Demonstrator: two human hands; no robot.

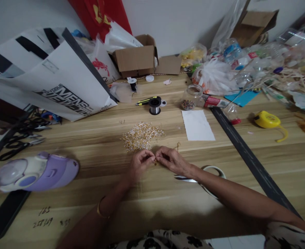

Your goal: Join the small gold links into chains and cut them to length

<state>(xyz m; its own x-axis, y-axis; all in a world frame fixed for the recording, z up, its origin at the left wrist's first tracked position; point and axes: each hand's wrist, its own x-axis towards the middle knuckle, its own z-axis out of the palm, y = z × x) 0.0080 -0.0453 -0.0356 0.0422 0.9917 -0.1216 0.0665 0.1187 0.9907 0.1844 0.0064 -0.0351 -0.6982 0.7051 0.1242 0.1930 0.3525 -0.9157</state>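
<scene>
A small gold piece (156,162) sits at the meeting fingertips of both hands, well in from the near edge of the wood-grain tabletop (97,169). The left hand (142,162) and right hand (172,160) each have thumb and forefinger pinched together; both seem to have hold of the piece, though the fingers hide the exact contact. Its long axis is too small to tell. A loose heap of gold and silver bits (142,135) lies just beyond the fingers toward the far edge, nearer the left hand. A short gold strand (178,147) lies just past the right hand's knuckles, and scissors (221,171) lie partly under the right forearm.

Farther out, a spool of silvery wire (155,108) stands beyond the heap. To its right, behind a sheet of white paper (199,125), an uncapped clear jar (195,90) holds a low layer of small dark and coppery beads (188,104). Along the far edge are an open cardboard box (135,59), its contents mostly hidden, and a clear bag (202,50) of yellow pieces.
</scene>
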